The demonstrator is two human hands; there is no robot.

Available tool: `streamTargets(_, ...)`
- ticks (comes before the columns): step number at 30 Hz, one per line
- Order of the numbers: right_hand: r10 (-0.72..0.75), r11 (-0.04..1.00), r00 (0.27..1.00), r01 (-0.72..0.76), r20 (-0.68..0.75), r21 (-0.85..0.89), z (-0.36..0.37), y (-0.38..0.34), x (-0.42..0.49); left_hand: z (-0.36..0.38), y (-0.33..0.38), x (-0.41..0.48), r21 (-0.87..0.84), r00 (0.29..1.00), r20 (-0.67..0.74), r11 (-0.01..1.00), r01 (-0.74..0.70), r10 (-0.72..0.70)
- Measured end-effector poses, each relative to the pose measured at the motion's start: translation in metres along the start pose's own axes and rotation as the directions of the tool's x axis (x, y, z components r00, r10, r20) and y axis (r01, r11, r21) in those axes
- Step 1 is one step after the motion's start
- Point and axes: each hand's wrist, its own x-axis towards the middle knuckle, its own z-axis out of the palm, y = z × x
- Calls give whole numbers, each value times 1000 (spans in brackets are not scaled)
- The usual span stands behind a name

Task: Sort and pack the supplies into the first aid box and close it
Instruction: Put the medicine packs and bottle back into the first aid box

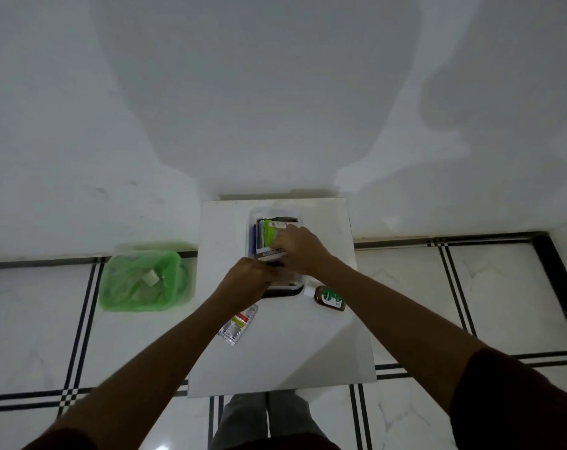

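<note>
1. While I stood by the small white counter (324, 349), I saw the first aid box (280, 289) sitting open near its far end, close to the wall.
2. Both hands were over the box. The right hand (300, 250) lay flat, fingers pressing down on a long carton (270, 254) that lay across the packs already inside.
3. The left hand (248, 280) was curled at the near edge of the box, right by the end of that carton. I could not tell if it pinched the carton or only held the box steady.
4. A green pack (270, 237) stood inside, behind the carton.
5. Two things were not packed yet. A brown bottle (329, 298) lay just beside the box on the right. A shiny pill strip (238, 324) lay near the left arm.
6. A bin with a green bag (145, 280) sat on the floor to the left.
7. To do this step well, I thought the carton should be pushed down flat and snug, so the bottle and strip would fit and the lid could shut.
</note>
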Motion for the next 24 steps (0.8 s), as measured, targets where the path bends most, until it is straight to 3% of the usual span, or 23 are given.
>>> streamTargets(7,-46,973,992,71,-113,220,24,-3,-8,10,-5,-10,-75,1000,-30,997,2,-4)
streamTargets(12,-105,989,982,120,-158,89,32,1,-10,5,-9,-24,-41,990,-131,997,-62,56)
streamTargets(15,-94,995,961,103,-259,20,29,1,-22,6,-14,-37,-118,955,-272,989,90,-120)
streamTargets(18,3,994,908,43,-419,101,25,6,-36,8,-10,-57,-272,876,-332,924,268,-351)
streamTargets(21,218,966,822,-107,-525,234,28,15,-51,14,0,-78,-374,791,-235,804,463,-565)
streamTargets(24,402,900,788,-246,-466,361,39,21,-73,26,4,-94,-378,741,-29,693,614,-671)
